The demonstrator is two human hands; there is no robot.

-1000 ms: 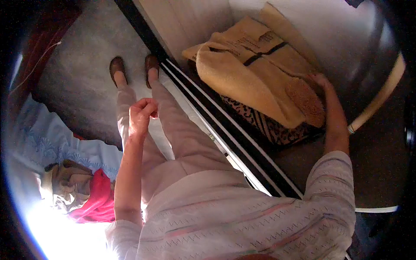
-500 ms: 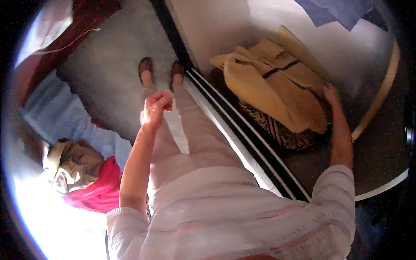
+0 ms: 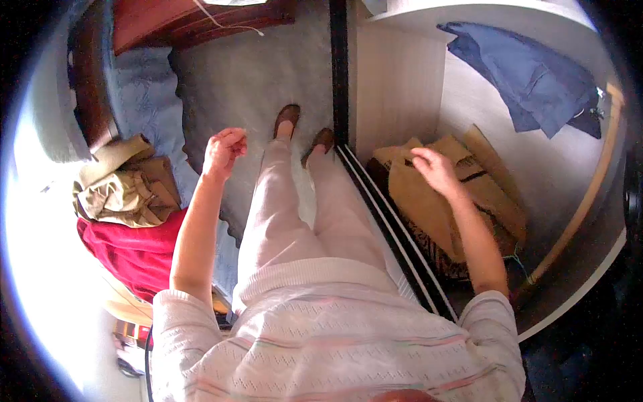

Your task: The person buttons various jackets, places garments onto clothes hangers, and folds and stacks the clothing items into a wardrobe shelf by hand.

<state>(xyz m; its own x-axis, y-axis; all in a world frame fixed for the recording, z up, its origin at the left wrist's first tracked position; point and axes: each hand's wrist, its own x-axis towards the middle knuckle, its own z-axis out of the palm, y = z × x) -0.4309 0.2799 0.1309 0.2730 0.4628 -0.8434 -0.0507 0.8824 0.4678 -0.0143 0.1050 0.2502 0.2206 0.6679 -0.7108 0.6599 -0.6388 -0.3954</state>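
Note:
My left hand (image 3: 226,151) is raised above the grey floor, its fingers curled together; whether anything small is inside is hidden. Over the mustard-yellow garment (image 3: 429,208) hovers my right hand (image 3: 434,171), fingers apart and nothing in them. The garment has a dark stripe and lies folded in a heap on the wardrobe floor. Beneath it a dark patterned cloth (image 3: 439,258) shows at the near edge. A thin light-blue cord (image 3: 517,260) sticks out beside the heap.
Dark blue clothing (image 3: 526,74) hangs at the upper right inside the wardrobe. Black sliding-door rails (image 3: 395,238) run along its front. At left, khaki clothing (image 3: 124,194) and a red cloth (image 3: 134,251) lie on a bed with a blue cover (image 3: 149,100).
The view has turned toward the right. My right hand has come off the far side of the yellow garment and moved left over it. The blue clothing and the light-blue cord have come into view.

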